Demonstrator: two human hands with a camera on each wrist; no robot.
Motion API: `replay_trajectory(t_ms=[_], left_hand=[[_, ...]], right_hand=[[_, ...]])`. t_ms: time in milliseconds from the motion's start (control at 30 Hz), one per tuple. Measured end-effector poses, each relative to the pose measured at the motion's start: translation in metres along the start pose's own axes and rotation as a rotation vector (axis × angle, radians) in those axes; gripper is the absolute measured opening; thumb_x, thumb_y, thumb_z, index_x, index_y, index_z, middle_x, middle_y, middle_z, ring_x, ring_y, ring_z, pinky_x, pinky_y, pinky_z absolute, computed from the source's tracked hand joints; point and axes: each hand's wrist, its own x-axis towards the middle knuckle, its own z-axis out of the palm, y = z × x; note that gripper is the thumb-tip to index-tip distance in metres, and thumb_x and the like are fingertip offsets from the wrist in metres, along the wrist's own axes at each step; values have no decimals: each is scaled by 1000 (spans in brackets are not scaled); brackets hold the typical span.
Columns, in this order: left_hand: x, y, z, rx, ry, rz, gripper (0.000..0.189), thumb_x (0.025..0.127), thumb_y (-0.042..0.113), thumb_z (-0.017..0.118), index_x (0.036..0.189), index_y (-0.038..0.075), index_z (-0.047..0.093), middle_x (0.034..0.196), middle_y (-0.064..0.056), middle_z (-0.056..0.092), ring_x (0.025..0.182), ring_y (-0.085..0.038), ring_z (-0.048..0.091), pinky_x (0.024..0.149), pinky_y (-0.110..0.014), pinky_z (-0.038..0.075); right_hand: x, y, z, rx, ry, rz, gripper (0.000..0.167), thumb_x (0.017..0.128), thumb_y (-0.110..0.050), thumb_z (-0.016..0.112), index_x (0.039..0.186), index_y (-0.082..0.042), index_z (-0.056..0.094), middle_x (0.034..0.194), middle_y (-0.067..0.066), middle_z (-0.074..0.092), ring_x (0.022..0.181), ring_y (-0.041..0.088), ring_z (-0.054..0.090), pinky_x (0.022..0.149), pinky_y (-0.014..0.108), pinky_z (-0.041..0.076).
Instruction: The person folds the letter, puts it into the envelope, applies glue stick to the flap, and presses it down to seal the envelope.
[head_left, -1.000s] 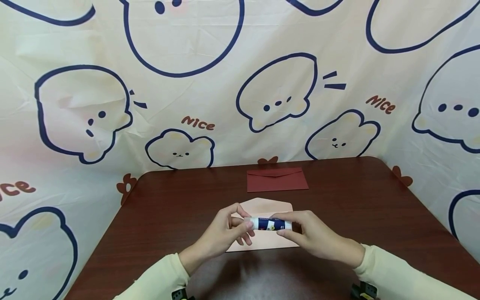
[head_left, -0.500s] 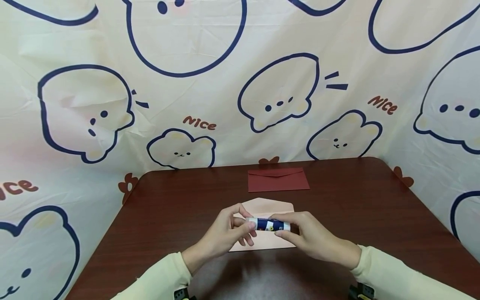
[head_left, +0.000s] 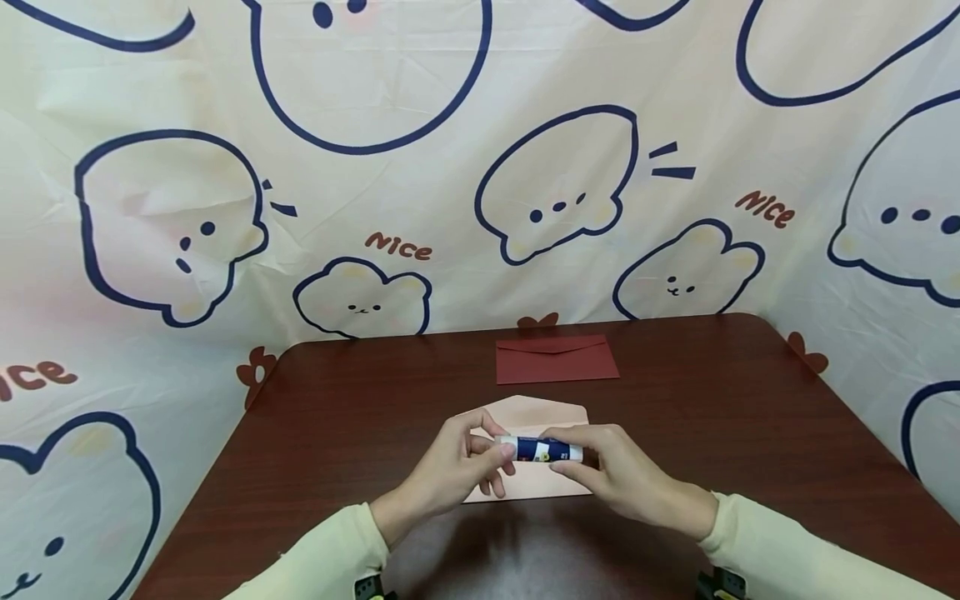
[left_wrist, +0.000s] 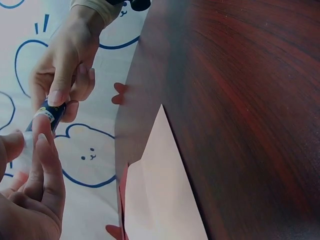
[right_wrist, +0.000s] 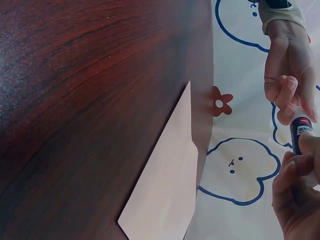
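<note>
A glue stick (head_left: 542, 449) with a dark blue label and whitish ends lies level between both hands, above a pale pink envelope (head_left: 528, 482). My left hand (head_left: 461, 458) pinches its left, translucent cap end between thumb and fingers. My right hand (head_left: 626, 473) grips the other end, thumb below and forefinger above. In the left wrist view, the right thumb presses on the label of the glue stick (left_wrist: 46, 114). The right wrist view shows the glue stick (right_wrist: 301, 132) held at both ends. The pink envelope lies on the table with its pointed flap spread away from me.
Behind the pink envelope, a dark red envelope (head_left: 557, 360) with its flap folded down lies near the back edge of the brown wooden table (head_left: 360, 417). A cream cloth (head_left: 442, 183) printed with bear outlines hangs around the table's back and sides.
Both hands keep their hold on the glue stick. The left hand has shifted very slightly right; otherwise the scene stays nearly the same.
</note>
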Motion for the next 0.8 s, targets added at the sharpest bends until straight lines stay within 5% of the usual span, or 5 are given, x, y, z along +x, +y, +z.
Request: replay_trajectory(t_ms=[267, 500, 800], left_hand=[[1, -1, 1, 7, -5, -21, 19, 98, 5, 62, 105, -6, 48, 85, -36, 69, 50, -6, 64, 52, -19, 50], [2, 1, -1, 30, 0, -2, 20, 99, 7, 62, 106, -6, 50, 85, -37, 68, 53, -7, 65, 52, -20, 51], [3, -2, 0, 33, 10, -9, 19, 100, 11, 63, 104, -3, 51, 82, -35, 69, 54, -9, 65, 53, -20, 52]], right_hand=[[-2, 2, 3, -23, 42, -29, 19, 94, -12, 71, 112, -17, 72, 83, -5, 65, 61, -5, 46, 49, 19, 44], [2, 3, -2, -50, -4, -19, 20, 97, -19, 69, 117, -17, 71, 83, -5, 63, 64, -2, 48, 52, 19, 47], [3, 4, -7, -288, -38, -87, 22, 95, -26, 72, 117, -21, 70, 94, -12, 66, 73, -4, 54, 59, 16, 50]])
